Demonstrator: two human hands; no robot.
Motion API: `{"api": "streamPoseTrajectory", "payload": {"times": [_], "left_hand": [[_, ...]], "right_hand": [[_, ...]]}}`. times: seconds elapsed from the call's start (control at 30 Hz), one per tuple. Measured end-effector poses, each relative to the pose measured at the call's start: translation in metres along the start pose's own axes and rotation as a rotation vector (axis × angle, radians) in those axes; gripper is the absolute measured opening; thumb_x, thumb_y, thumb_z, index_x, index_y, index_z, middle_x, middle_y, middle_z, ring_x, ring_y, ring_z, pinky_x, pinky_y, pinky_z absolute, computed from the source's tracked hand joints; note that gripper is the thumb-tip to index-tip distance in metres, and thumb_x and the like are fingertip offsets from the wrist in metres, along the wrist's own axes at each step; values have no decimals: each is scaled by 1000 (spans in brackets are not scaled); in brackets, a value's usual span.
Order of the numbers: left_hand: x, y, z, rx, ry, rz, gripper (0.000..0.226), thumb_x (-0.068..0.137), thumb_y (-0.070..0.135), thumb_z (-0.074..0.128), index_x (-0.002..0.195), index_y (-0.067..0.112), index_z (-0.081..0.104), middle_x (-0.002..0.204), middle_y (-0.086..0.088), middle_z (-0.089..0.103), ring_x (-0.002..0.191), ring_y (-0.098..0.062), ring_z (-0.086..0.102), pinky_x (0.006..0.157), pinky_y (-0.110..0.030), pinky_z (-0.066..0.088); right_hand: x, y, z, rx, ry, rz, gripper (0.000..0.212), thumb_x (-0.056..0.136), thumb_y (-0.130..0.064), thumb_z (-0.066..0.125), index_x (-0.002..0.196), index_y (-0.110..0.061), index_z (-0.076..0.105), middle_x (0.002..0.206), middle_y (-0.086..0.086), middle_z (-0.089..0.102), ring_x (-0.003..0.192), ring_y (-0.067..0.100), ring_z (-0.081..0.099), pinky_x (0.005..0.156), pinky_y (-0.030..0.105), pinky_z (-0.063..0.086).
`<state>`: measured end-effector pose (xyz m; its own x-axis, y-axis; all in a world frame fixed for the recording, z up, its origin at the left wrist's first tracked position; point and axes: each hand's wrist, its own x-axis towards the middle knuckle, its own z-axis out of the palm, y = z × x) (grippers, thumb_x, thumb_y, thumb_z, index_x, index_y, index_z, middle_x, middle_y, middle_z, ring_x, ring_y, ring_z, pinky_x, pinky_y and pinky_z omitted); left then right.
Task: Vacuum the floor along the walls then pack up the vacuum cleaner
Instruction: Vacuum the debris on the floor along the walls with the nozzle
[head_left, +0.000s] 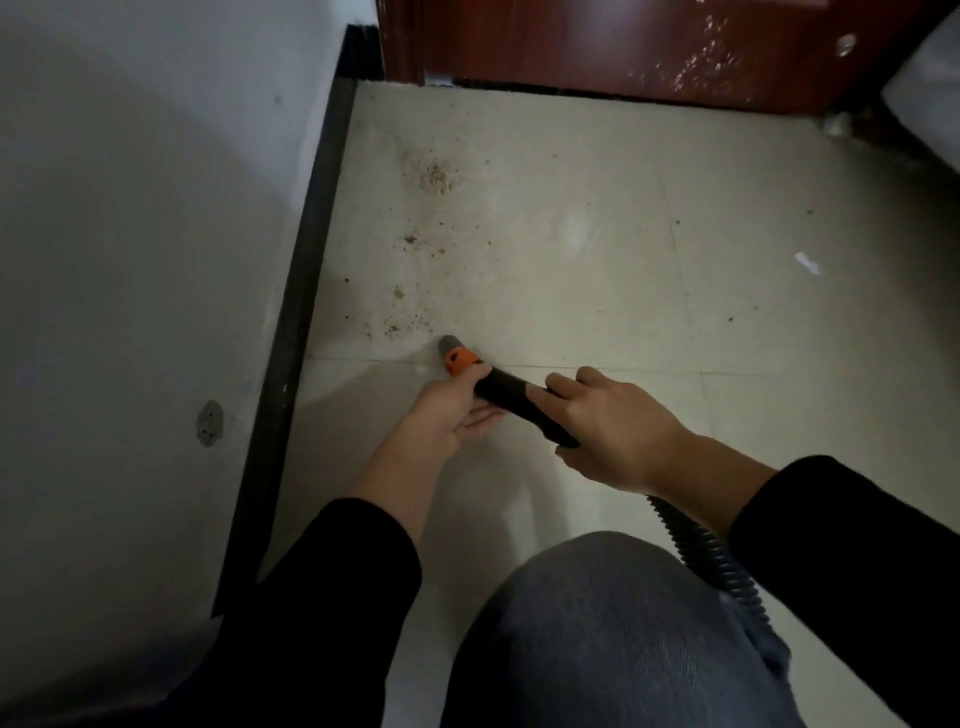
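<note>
Nozzle (449, 345) grey, with an orange collar (461, 362) on a black handle (506, 392). Hose (711, 558), lower right, is dark grey and ribbed. Floor (571, 234) is pale cream tile, speckled with brown crumbs (434, 176). White wall (130, 208) at left, black skirting (306, 249). Red-brown door (623, 41) at top, flecked white. Black sleeves (337, 571), grey trousers (597, 634).

matt plastic nozzle (460, 361), ribbed plastic hose (711, 560), smooth pale floor tiles (571, 234), scuffed glossy wooden door (623, 47)

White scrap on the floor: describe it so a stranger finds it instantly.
Start at the red-brown door and come down the pale tiled floor on its right side. The white scrap lies alone there, bright and elongated, unlike the brown crumbs scattered near the dark skirting.
</note>
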<state>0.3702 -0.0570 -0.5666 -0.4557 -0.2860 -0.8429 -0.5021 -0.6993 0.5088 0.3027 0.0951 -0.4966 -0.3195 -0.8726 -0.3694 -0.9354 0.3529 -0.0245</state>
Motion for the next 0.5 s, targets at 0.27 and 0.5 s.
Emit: {"api": "streamPoseTrajectory", "payload": {"times": [0.27,0.5], "left_hand": [[8,3,15,-118,-59,7,27,97,23,59,110,0,59,87,-10,67,80,-17,66,65,-25,55],[12,3,9,-213,7,8,30,96,29,60,111,3,59,88,-9,69,79,-15,68,71,-25,56]], "right_hand": [[3,19,-11,-5,-30,-1,46,89,-25,57,134,-19,44,110,-2,51,85,16,35,65,34,44],[20,17,-16,-72,-36,-45,55,92,-28,55,143,-21,35,117,-3,51,96,19,43,70,32,44]]}}
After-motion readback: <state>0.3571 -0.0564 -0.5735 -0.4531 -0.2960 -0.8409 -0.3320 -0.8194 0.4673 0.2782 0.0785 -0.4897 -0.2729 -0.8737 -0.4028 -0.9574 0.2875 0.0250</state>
